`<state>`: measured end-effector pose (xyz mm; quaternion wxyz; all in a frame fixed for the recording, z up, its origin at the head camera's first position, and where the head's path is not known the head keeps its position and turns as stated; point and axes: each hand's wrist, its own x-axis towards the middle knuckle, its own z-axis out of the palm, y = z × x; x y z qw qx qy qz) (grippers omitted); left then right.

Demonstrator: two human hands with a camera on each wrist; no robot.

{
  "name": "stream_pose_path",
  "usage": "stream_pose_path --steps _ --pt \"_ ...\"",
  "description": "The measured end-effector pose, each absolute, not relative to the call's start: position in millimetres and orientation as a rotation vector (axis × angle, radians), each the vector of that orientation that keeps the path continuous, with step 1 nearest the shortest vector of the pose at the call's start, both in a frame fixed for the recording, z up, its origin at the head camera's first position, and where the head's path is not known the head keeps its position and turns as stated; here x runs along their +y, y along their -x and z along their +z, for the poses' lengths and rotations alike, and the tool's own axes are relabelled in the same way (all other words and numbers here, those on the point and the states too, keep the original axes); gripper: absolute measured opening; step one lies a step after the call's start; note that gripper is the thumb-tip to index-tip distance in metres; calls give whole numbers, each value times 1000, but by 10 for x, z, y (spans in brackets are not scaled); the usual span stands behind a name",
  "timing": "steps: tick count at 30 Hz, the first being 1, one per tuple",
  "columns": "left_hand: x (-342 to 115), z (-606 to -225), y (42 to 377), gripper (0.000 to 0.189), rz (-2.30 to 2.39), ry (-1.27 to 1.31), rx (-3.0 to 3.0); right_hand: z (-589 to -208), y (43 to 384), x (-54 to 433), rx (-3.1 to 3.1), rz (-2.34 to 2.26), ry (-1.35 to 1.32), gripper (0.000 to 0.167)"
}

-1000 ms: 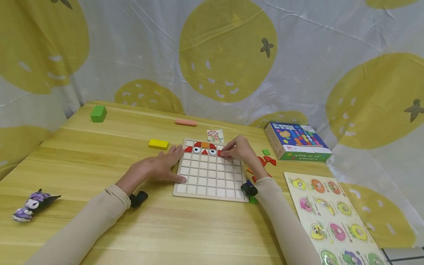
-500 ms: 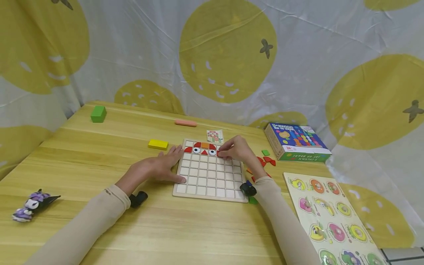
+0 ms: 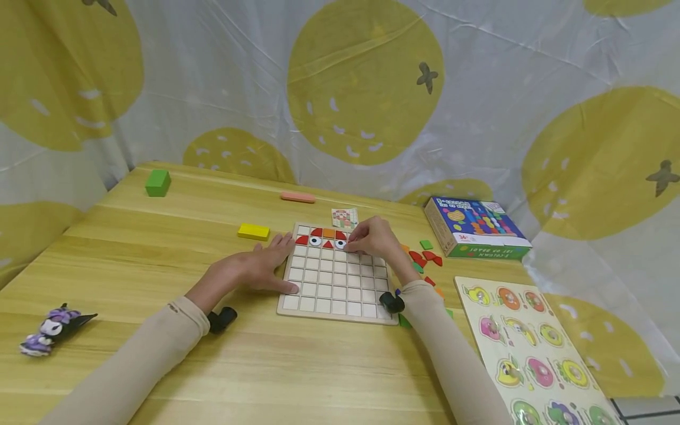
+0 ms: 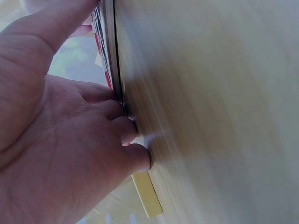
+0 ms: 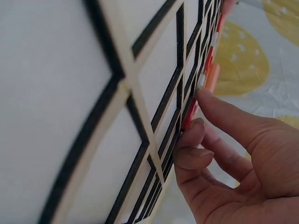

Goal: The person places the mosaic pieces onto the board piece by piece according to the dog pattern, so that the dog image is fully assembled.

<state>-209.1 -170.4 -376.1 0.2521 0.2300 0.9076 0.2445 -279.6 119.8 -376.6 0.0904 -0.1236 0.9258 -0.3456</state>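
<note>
A wooden grid board (image 3: 332, 292) with white squares lies on the table. Along its far rows sit several red tiles, an orange tile (image 3: 329, 233) and two eye tiles, the left eye tile (image 3: 315, 241) and the right eye tile (image 3: 340, 244). My left hand (image 3: 252, 268) rests against the board's left edge, thumb on the near-left squares and fingers spread. With thumb and fingertips, my right hand (image 3: 376, 239) pinches a red tile (image 5: 189, 114) down at the board, just right of the right eye tile. In the head view those fingers mostly hide it.
Loose tiles (image 3: 432, 258) lie right of the board. A picture card (image 3: 344, 218), pink stick (image 3: 297, 197), yellow block (image 3: 254, 231) and green block (image 3: 157, 183) lie behind or left. A boxed toy (image 3: 478, 227) and fruit puzzle board (image 3: 531, 348) stand right; a figurine (image 3: 50, 330) lies left.
My right hand and wrist have shifted slightly left, and the pinched red tile is now covered by the fingers. More loose tiles show beside the wrist. The left hand stays put.
</note>
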Motion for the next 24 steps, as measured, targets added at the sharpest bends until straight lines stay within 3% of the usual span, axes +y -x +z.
stream_pose_path --steps 6,24 --pt "-1703 -3760 2090 114 667 -624 2464 -3742 2745 1353 2755 -1078 350 18" --pt "-1687 -3743 2091 115 654 -618 2472 -3749 2671 2417 2678 -1142 467 25"
